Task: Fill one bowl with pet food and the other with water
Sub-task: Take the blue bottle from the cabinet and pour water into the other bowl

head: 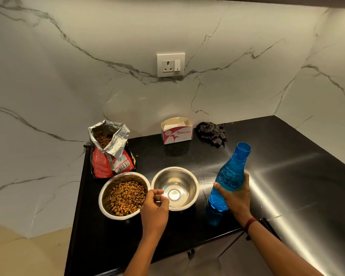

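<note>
The left bowl (125, 196) already holds a good heap of pet food, and the opened food bag (110, 150) stands just behind it on the black bench (287, 176). The right bowl (175, 188), touching the first at the rim, looks empty and dry, so the water is the step in hand.

The right hand (236, 196) grips the blue bottle (230, 178) around its lower body; the bottle has no cap on, leans slightly and sits to the right of the empty bowl. The left hand (155, 208) is loosely curled by the near rim where the two bowls meet; whether it pinches anything cannot be told.

To pour well, the person would likely bring the bottle's mouth low over the middle of the empty bowl and tip slowly, since a wide neck can gush. Steadying that bowl's rim with the left hand would keep the light steel from sliding, and keeping the stream away from the left bowl would keep the food dry.
</note>
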